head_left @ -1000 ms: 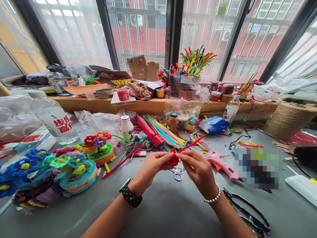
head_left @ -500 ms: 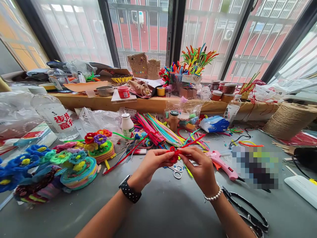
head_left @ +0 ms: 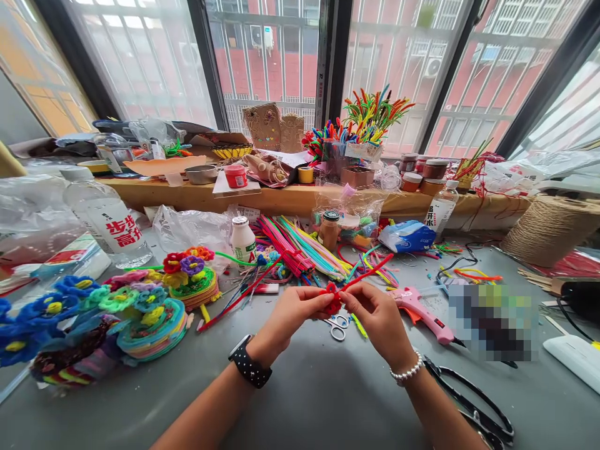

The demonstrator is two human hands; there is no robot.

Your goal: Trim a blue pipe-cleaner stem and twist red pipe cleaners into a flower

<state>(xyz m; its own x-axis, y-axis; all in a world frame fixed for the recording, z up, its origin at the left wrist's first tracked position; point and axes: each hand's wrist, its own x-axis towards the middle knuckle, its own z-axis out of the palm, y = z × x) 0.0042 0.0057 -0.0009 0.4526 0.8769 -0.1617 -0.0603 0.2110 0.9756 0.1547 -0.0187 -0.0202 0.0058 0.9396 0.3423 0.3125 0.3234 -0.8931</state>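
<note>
Between my two hands is a red pipe cleaner (head_left: 334, 301) bent into small loops like a flower, one straight end sticking out to the upper right. My left hand (head_left: 296, 312) pinches the looped part from the left, thumb and fingers closed on it. From the other side, my right hand (head_left: 377, 322) grips the same pipe cleaner where the straight end leaves the loops. Just below the fingers lie white-handled scissors (head_left: 338, 327), partly hidden. A pink glue gun (head_left: 424, 312) rests right of my right hand. Behind sits a bundle of coloured pipe cleaners (head_left: 300, 247).
Finished pipe-cleaner flowers on round coiled bases (head_left: 152, 328) stand at the left, near a large water bottle (head_left: 110, 219). A small white bottle (head_left: 242, 240) is behind my left hand. Twine (head_left: 548, 228) and black-framed glasses (head_left: 473, 394) are at the right.
The looped red part has turned to show its flower shape more fully. Both hands keep their pinch, and the view has shifted slightly.
</note>
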